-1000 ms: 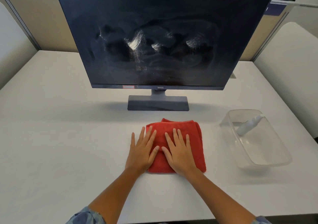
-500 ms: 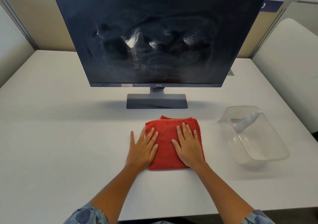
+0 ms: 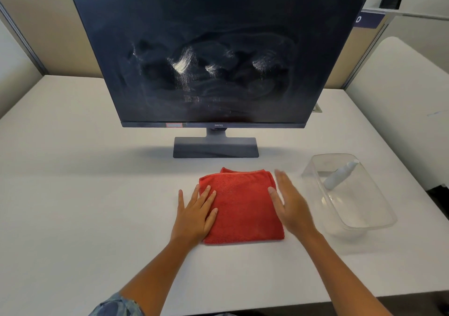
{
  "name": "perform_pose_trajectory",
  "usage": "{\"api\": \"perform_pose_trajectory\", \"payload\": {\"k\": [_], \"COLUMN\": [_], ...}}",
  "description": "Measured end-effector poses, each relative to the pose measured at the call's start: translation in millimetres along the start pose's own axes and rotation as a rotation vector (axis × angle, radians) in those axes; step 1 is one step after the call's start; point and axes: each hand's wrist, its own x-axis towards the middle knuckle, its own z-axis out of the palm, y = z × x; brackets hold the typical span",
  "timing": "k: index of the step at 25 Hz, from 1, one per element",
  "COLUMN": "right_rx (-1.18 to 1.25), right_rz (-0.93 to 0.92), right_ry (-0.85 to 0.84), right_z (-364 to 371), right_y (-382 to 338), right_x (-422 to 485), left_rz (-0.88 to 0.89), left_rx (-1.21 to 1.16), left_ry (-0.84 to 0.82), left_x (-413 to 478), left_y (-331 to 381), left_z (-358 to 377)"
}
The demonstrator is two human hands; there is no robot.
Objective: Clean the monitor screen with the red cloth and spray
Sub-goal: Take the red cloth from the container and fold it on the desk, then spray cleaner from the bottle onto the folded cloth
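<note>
The monitor screen [image 3: 213,55] fills the upper centre of the frame, upright on its stand [image 3: 215,146]; white streaks and hazy smears cover its middle area, so cleaning remains to be done. Below the stand, in the lower centre, the red cloth [image 3: 240,206] lies folded flat on the white table [image 3: 73,194]. The left hand [image 3: 194,214] rests flat and fully open, its fingertips on the cloth's left edge, gripping nothing. The right hand [image 3: 290,204] is open with fingers extended and slightly blurred, at the cloth's right edge; it holds nothing, and whether it touches the cloth cannot be told. At the right of the frame, near the cloth but apart from it, a clear plastic container [image 3: 374,225] holds the spray bottle [image 3: 340,173], which lies tilted against the far wall. The step in hand appears to be fetching the spray. Recommended procedure: reach over the container rim with the right hand, grasp the bottle around its body, lift it clear without dragging the light container, and keep the left hand on the cloth for pickup.
</note>
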Motion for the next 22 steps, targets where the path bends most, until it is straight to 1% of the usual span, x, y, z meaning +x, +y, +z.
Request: {"api": "perform_pose_trajectory", "payload": {"k": [1,2,3,4,5,6,7,9,10,12,14,18,20,22], "right_rx": [0.009,0.006,0.011,0.042,0.099,0.172,0.238,0.320,0.343,0.381,0.361,0.251,0.235,0.296], "right_rz": [-0.054,-0.060,-0.002,0.110,0.266,0.441,0.613,0.880,0.957,1.039,1.033,0.942,0.872,0.770], "right_ry": [0.144,0.306,0.466,0.602,0.701,0.749,0.746,0.639,0.569,0.438,0.369,0.371,0.433,0.533], "right_z": [-16,-32,-49,-63,-75,-83,-86,-85,-83,-80,-79,-79,-82,-91], "right_y": [1,7,18,30,42,54,66,86,93,105,116,125,118,99], "right_x": [6,13,21,29,35,39,42,44,44,47,50,54,55,58], "left_rz": [0.002,0.003,0.004,0.004,0.002,-0.001,-0.005,-0.010,-0.014,-0.022,-0.021,-0.020,-0.023,-0.028], "left_rx": [-0.013,-0.024,-0.034,-0.041,-0.047,-0.051,-0.054,-0.051,-0.047,-0.042,-0.047,-0.061,-0.057,-0.052], "left_ry": [0.013,0.024,0.033,0.041,0.047,0.050,0.052,0.052,0.049,0.040,0.039,0.044,0.041,0.040], "left_x": [0,0,0,0,-1,-1,-1,0,0,-1,-1,-1,-1,-1], "left_y": [0,1,1,2,2,2,2,2,2,1,1,2,2,2], "left_z": [0,0,0,0,0,0,0,0,0,0,0,-1,-1,-1]}}
